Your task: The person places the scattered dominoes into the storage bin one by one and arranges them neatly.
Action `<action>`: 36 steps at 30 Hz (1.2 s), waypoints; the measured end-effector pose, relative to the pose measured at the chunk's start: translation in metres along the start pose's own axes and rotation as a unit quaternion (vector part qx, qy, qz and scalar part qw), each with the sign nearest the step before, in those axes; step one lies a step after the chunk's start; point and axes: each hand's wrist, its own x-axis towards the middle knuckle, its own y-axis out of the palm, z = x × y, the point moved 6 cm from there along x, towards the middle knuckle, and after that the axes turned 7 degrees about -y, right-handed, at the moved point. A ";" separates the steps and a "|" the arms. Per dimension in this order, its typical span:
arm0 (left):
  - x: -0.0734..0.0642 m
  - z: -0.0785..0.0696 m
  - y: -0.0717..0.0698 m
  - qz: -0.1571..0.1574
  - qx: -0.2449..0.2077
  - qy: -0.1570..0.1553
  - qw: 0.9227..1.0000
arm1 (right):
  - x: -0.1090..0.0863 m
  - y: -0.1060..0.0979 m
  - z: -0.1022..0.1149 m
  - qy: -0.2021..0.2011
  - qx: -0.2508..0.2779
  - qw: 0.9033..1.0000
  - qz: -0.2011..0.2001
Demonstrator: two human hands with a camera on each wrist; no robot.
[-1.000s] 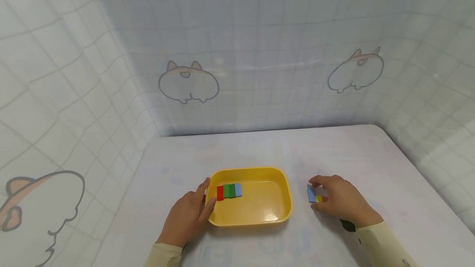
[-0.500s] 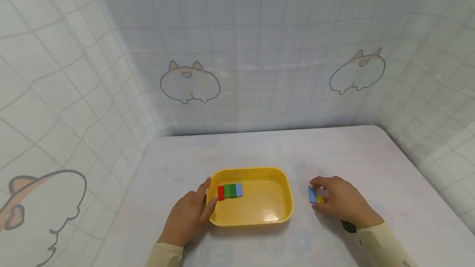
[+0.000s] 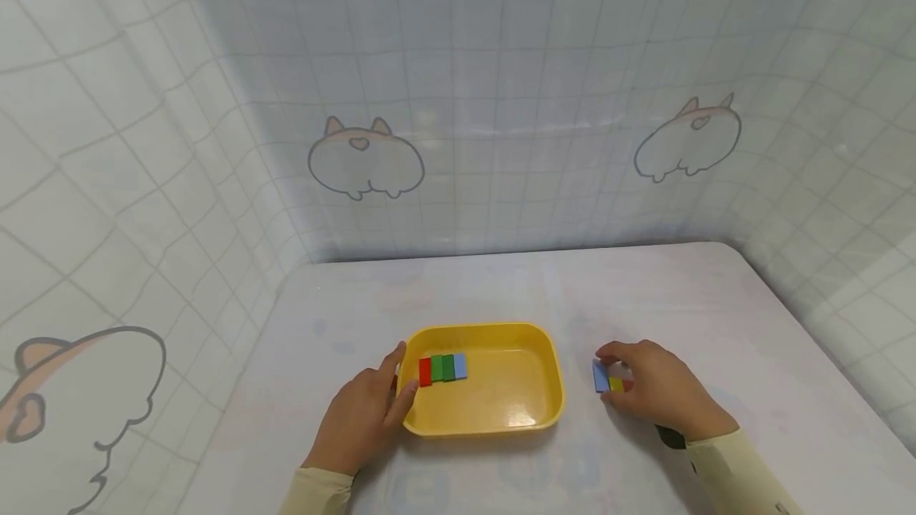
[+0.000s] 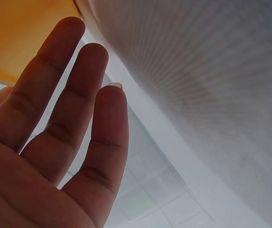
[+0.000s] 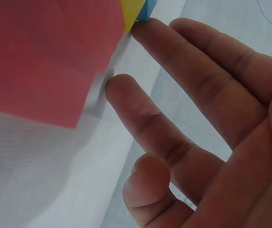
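My left hand (image 3: 361, 420) grips the left end of the yellow tray (image 3: 494, 429), its thumb over the rim and index finger along the outer side. Other fingers look loosely bent in the left wrist view. Inside the tray lie a red tile (image 3: 425, 372), a light green tile (image 3: 437, 369), a dark green tile (image 3: 448, 368) and a light blue tile (image 3: 460, 366), side by side. Right of the tray, my right hand (image 3: 661, 388) pinches a blue tile (image 3: 600, 377) between thumb and index finger. A yellow piece (image 3: 615, 383) and a red piece (image 5: 45, 57) adjoin it, partly hidden under the hand.
A pale, faintly patterned cloth covers the table (image 3: 487, 288). Grid-printed sheets with cartoon animals form a back wall (image 3: 501, 141) and side walls around it. Table surface shows between the tray and my right hand.
The view shifts by a few pixels. Both hands, the tray and the tiles keep their places.
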 end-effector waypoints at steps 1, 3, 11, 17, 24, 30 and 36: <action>0.000 0.000 0.000 0.001 -0.001 -0.002 1.000 | 0.000 0.000 0.000 -0.001 0.002 1.000 0.000; 0.000 0.000 -0.001 0.003 -0.002 -0.006 1.000 | 0.001 0.000 0.000 0.004 0.003 1.000 0.004; -0.001 -0.001 -0.003 -0.003 -0.002 0.000 1.000 | 0.000 0.003 -0.001 0.019 0.006 1.000 0.016; -0.001 -0.002 -0.002 -0.004 -0.007 0.000 1.000 | 0.000 0.001 0.000 0.005 0.001 1.000 0.002; -0.002 0.000 -0.001 -0.010 -0.006 0.006 1.000 | 0.001 0.004 -0.002 -0.006 -0.002 1.000 -0.006; -0.003 0.001 -0.002 -0.010 -0.015 0.006 1.000 | 0.002 0.005 0.000 -0.016 -0.001 0.999 -0.030; -0.003 -0.001 -0.004 -0.022 -0.018 0.018 0.999 | 0.004 0.002 0.005 -0.011 -0.005 0.998 -0.059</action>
